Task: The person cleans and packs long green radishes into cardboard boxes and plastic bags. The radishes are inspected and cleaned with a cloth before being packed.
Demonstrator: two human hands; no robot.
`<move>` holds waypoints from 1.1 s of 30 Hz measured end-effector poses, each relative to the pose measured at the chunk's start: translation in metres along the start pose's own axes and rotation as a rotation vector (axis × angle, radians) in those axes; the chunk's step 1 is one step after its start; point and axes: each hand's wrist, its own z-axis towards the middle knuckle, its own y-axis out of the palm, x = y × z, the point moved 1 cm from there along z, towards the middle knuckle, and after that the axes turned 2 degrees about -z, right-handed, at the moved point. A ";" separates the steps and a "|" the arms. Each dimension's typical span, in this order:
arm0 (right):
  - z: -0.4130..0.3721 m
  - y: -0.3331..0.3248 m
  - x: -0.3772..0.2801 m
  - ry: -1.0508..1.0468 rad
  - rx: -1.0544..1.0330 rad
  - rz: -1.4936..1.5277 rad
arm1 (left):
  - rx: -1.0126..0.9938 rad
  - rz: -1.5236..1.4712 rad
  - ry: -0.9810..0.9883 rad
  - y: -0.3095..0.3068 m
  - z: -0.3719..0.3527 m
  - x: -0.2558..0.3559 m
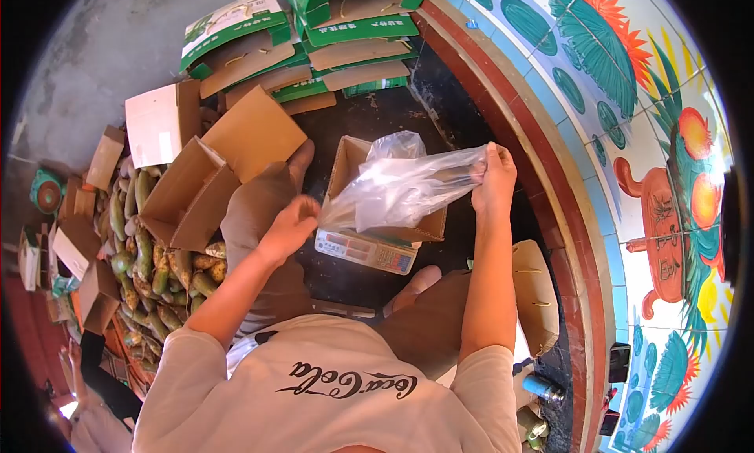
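Observation:
A clear plastic bag (408, 190) is stretched between my two hands, over an open cardboard box (343, 166). My right hand (495, 178) is closed on the bag's gathered end, raised to the right of the box. At the bag's lower left edge, my left hand (292, 227) has its fingers pinched together on the plastic. The box appears to rest on an electronic scale (365, 252), whose display and keypad face me. Much of the inside of the box is hidden behind the bag.
Left of my knee stand an open cardboard box (188, 194) and a heap of long green-yellow vegetables or fruits (169, 276). Green-and-white cartons (357, 33) are stacked ahead. A painted tile wall (581, 123) curves along the right. Another person (98, 398) is at lower left.

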 end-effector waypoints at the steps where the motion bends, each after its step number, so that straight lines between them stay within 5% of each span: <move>1: -0.005 0.006 -0.002 0.004 -0.056 -0.044 | 0.101 0.143 0.182 0.005 0.002 0.006; 5: -0.032 0.042 -0.011 0.003 -0.266 -0.100 | 0.286 0.330 0.463 0.035 0.007 0.070; 7: -0.048 0.060 -0.014 0.018 -0.412 -0.112 | 0.195 0.547 0.618 0.057 0.008 0.101; 12: -0.068 0.079 -0.029 0.022 -0.540 -0.185 | 0.133 0.717 0.564 0.076 0.054 0.085; 15: -0.071 0.062 -0.038 -0.309 -0.570 -0.735 | 0.255 0.709 0.542 0.053 0.069 0.086; 19: -0.073 0.041 -0.024 -0.802 -0.425 -1.374 | 0.442 0.760 0.666 0.020 0.060 0.099; 33: -0.064 -0.027 -0.058 -0.629 -0.077 -1.478 | 0.622 0.942 0.497 -0.045 0.029 0.095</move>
